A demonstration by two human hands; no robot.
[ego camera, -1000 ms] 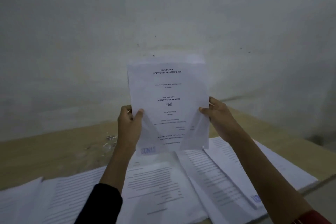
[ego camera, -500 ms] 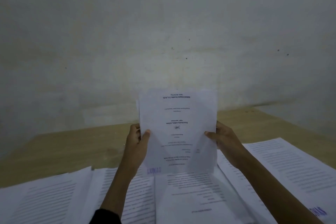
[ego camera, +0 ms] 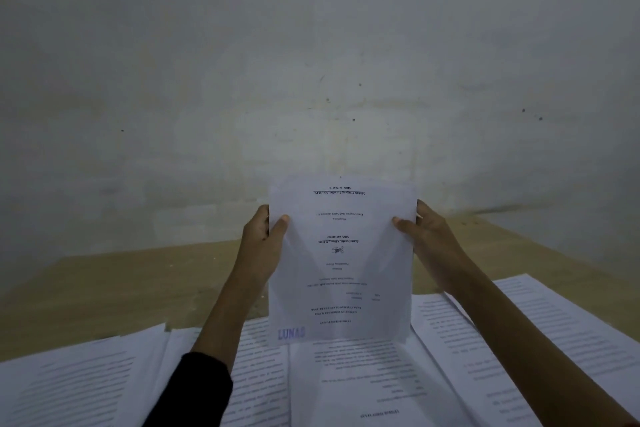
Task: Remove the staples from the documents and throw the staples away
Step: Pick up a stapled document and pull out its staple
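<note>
I hold a white printed document [ego camera: 341, 267] upright above the table, its text upside down and a purple "LUNAS" stamp at its lower left corner. My left hand [ego camera: 261, 246] grips its left edge, thumb on the front. My right hand [ego camera: 427, 239] grips the right edge the same way. The sheets look thin and light shows through them. No staple or staple remover is visible.
Several more printed documents [ego camera: 363, 385] lie spread across the near part of the wooden table [ego camera: 121, 288]. A pale wall [ego camera: 311, 62] rises right behind the table's far edge.
The view has tilted up, so the held document sits lower in the frame. The small pile of staples seen on the table at left a second ago is out of sight.
</note>
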